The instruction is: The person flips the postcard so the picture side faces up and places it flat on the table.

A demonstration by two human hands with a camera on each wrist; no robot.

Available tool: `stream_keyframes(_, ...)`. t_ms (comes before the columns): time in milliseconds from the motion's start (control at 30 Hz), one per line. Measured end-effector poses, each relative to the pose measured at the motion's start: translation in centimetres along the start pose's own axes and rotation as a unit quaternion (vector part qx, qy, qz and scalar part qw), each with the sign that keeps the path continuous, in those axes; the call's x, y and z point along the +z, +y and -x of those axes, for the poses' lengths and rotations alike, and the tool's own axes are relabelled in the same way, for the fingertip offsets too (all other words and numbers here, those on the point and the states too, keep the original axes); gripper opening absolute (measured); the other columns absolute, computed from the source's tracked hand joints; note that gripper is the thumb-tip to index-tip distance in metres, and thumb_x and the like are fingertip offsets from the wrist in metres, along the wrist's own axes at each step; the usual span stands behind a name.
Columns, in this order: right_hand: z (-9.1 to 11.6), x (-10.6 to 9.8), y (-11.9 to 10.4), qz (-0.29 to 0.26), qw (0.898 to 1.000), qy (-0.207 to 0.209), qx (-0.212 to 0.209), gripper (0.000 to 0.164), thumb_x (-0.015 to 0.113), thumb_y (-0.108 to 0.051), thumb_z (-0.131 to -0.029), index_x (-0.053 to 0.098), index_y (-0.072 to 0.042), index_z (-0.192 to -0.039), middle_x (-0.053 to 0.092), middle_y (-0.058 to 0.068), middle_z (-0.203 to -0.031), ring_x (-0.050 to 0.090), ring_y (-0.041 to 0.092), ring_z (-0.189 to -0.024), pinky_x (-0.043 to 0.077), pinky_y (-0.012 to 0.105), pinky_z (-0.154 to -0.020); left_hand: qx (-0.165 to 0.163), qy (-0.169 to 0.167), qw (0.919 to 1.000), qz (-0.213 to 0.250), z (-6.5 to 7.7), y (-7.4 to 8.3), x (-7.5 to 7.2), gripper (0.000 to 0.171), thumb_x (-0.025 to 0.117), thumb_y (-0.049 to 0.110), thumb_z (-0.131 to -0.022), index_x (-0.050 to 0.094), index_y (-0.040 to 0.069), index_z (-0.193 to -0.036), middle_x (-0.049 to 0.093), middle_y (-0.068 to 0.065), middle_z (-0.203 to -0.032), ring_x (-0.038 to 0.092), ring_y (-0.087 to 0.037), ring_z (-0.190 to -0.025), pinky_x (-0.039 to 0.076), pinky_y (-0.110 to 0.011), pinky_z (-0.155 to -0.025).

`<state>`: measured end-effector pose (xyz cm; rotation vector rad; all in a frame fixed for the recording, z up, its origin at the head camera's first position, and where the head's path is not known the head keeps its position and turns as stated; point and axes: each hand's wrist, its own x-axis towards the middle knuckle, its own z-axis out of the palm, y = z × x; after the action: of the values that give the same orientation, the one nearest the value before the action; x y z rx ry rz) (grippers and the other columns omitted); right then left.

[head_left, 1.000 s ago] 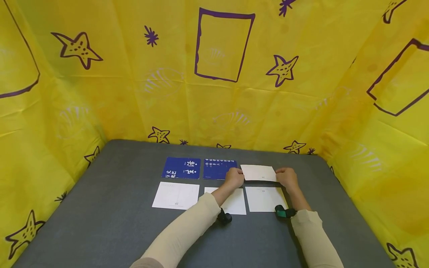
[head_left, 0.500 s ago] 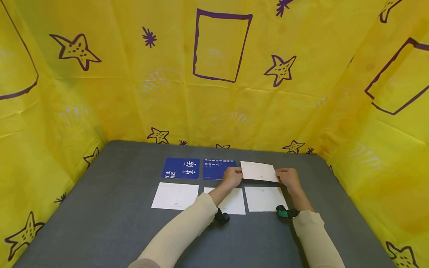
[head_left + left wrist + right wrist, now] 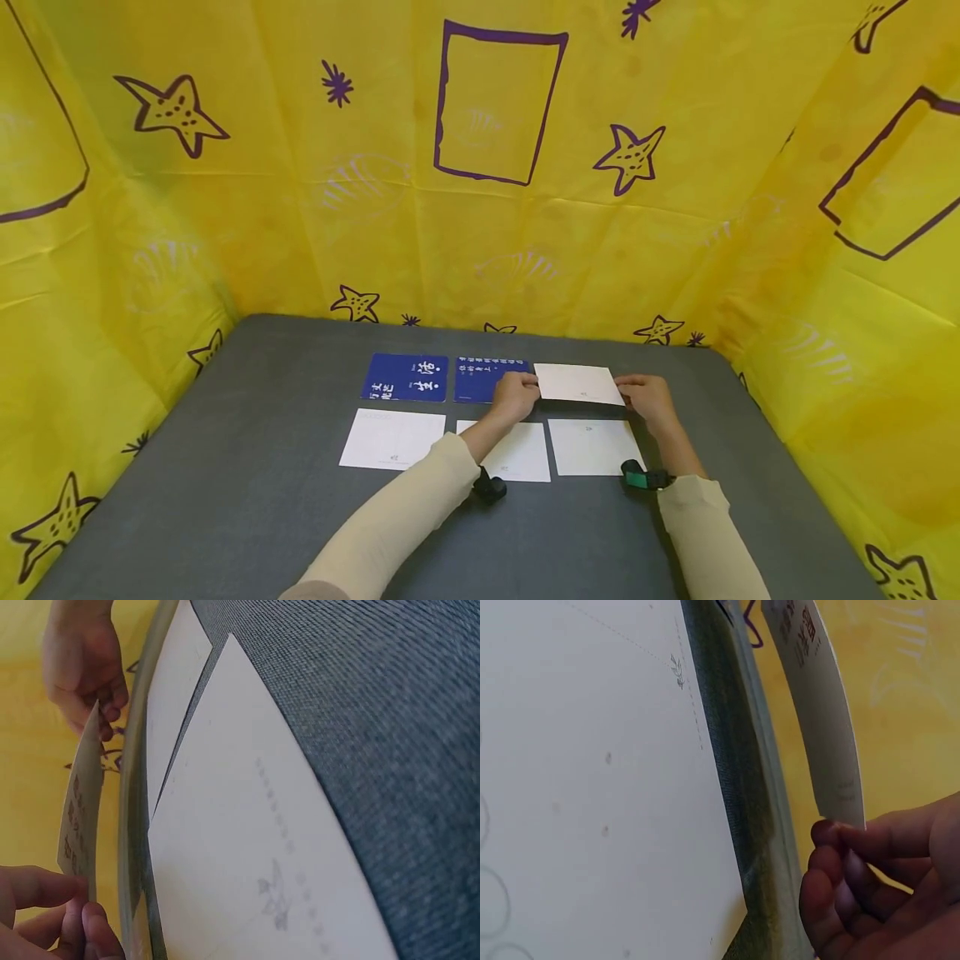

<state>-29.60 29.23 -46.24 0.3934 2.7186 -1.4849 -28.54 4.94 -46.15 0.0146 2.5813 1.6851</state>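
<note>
A postcard [image 3: 577, 383], blank-looking on the side facing the head view, is held just above the back right of the table. My left hand [image 3: 516, 397] pinches its left edge between thumb and fingers; my right hand [image 3: 648, 398] pinches the opposite edge. In the left wrist view the underside of the postcard [image 3: 81, 806] bears reddish characters. The right wrist view shows the same postcard [image 3: 825, 724] bowed slightly. Below my left hand lies a white card [image 3: 517, 454], partly hidden by that forearm. Another white card [image 3: 592, 446] lies in front of the held one.
To the left, two blue cards with white characters lie in the back row: one farther left [image 3: 405, 377], the other [image 3: 480, 383] partly behind my left hand. A third white card [image 3: 393, 437] lies at the front left. Yellow patterned cloth [image 3: 495, 225] surrounds the grey table [image 3: 225, 475].
The held postcard has shifted slightly left, and its face tilted more toward the head camera, then eased back a little. Both hands keep pinching it. The cards on the table stay put.
</note>
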Motion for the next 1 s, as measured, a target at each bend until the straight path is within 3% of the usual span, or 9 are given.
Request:
stream_keyframes(133, -0.05, -0.15, 0.19, 0.006, 1.0, -0.009, -0.026, 0.028, 0.054, -0.005, -0.096, 0.065, 0.009, -0.117, 0.068, 0.021, -0.105, 0.056, 0.015, -0.074, 0.05, 0.023, -0.065, 0.013, 0.013, 0.9998, 0.001, -0.21, -0.22, -0.12, 0.028, 0.061, 0.0, -0.083, 0.074, 0.001, -0.108, 0.075, -0.011, -0.096, 0.06, -0.015, -0.078, 0.046, -0.023, -0.067)
stream_keyframes(367, -0.08, -0.3, 0.49, 0.026, 0.998, -0.012, -0.056, 0.026, 0.056, -0.004, -0.094, 0.067, 0.007, -0.116, 0.071, 0.012, -0.096, 0.057, 0.014, -0.075, 0.05, 0.022, -0.066, 0.018, 0.033, 0.9993, 0.002, -0.43, -0.52, -0.3, 0.022, 0.067, 0.003, -0.082, 0.076, 0.003, -0.102, 0.076, -0.009, -0.089, 0.068, -0.018, -0.082, 0.049, -0.025, -0.068)
stream_keyframes(500, -0.06, -0.21, 0.52, 0.028, 0.997, -0.006, -0.07, 0.027, 0.057, -0.005, -0.095, 0.067, 0.008, -0.116, 0.071, 0.02, -0.104, 0.058, 0.013, -0.074, 0.05, 0.021, -0.065, 0.015, 0.034, 0.9993, 0.004, -0.39, -0.52, -0.43, 0.021, 0.069, 0.004, -0.083, 0.076, 0.003, -0.103, 0.076, -0.01, -0.089, 0.069, -0.02, -0.083, 0.049, -0.025, -0.068)
stream_keyframes(667, -0.05, -0.09, 0.48, 0.01, 0.998, 0.003, -0.064, 0.027, 0.056, -0.005, -0.096, 0.066, 0.009, -0.116, 0.068, 0.025, -0.111, 0.06, 0.014, -0.074, 0.05, 0.019, -0.065, 0.016, 0.038, 0.9991, 0.005, -0.37, -0.47, -0.45, 0.019, 0.071, 0.009, -0.085, 0.076, 0.003, -0.102, 0.077, -0.01, -0.091, 0.071, -0.022, -0.086, 0.052, -0.027, -0.071)
stream_keyframes(1000, 0.2, -0.16, 0.29, -0.015, 0.999, 0.0, -0.049, 0.026, 0.056, -0.002, -0.095, 0.065, 0.01, -0.116, 0.069, 0.009, -0.094, 0.058, 0.011, -0.07, 0.051, 0.021, -0.064, 0.01, 0.04, 0.999, 0.016, -0.22, -0.4, -0.45, 0.017, 0.071, 0.011, -0.086, 0.076, 0.003, -0.1, 0.076, -0.011, -0.093, 0.072, -0.023, -0.086, 0.053, -0.028, -0.073)
